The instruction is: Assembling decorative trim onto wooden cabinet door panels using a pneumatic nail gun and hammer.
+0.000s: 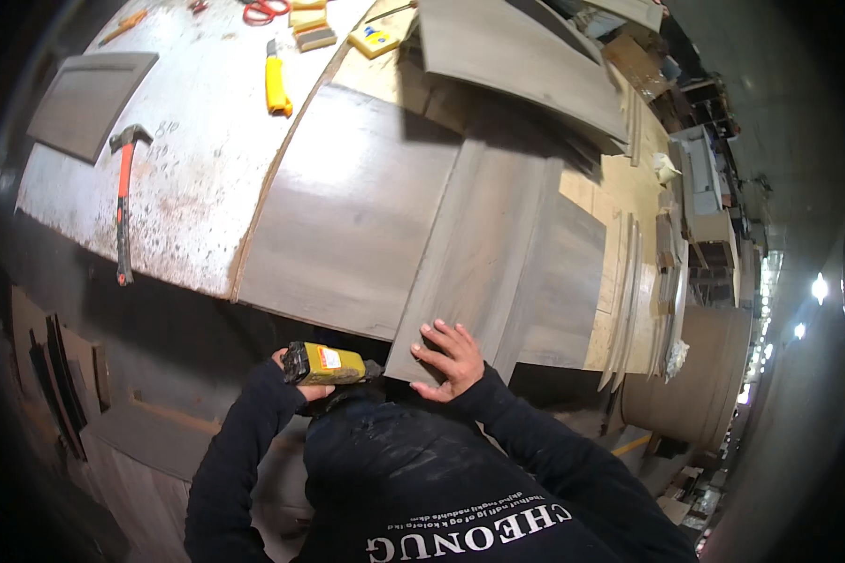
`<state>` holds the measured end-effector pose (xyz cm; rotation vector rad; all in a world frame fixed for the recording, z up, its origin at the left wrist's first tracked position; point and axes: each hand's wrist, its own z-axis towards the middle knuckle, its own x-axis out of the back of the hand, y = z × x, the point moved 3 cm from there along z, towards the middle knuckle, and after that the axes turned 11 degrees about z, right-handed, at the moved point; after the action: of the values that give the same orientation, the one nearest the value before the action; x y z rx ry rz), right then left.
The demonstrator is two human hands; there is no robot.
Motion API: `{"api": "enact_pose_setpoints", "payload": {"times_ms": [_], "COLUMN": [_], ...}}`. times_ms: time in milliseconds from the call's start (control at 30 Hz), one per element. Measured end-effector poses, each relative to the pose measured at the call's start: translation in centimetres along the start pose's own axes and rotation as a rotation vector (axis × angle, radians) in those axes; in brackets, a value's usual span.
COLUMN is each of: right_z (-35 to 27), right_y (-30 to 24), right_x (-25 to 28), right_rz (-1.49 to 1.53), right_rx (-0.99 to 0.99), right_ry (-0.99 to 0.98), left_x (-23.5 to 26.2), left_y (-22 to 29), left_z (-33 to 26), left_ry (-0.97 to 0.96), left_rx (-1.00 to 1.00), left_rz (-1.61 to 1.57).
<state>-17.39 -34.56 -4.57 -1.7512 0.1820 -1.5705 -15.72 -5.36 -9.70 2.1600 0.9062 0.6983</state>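
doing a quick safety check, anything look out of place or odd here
The hammer on the white tabletop stands out: its handle end juts past the near edge, so it could be knocked off. Brown stains mark that surface.

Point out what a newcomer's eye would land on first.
First, the yellow tool in the left hand, low in the middle, its tip close to the long grey panel where the right hand rests. Then, at left, the hammer, its handle jutting off the white table, and, higher up, the yellow knife.
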Motion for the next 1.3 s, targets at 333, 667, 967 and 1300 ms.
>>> {"api": "enact_pose_setpoints", "payload": {"times_ms": [333,667,967,1300], "right_z": [-0.5,-12.7,-14.0,-2.0], "right_y": [0.4,5.4,7.7,-2.0], "right_x": [0.7,0.5,-7.1,-2.2], "right_rz": [0.099,0.331,1.202,0.329], "right_rx": [-0.080,-0.922,-1.201,-0.698], "right_ry": [0.014,0.870,0.442,-0.581], "left_x": [8.5,7.5,-7.5,-10.1], "left_y": [14.3,10.2,5.4,-2.0], "left_z": [-2.4,7.4,2.5,1.2], "left_ry": [0.510,0.561,0.605,0.060], "left_rx": [-0.188,-0.302,-0.446,0.126], "left_rz": [0.727,1.050,0.389,-0.655]}}
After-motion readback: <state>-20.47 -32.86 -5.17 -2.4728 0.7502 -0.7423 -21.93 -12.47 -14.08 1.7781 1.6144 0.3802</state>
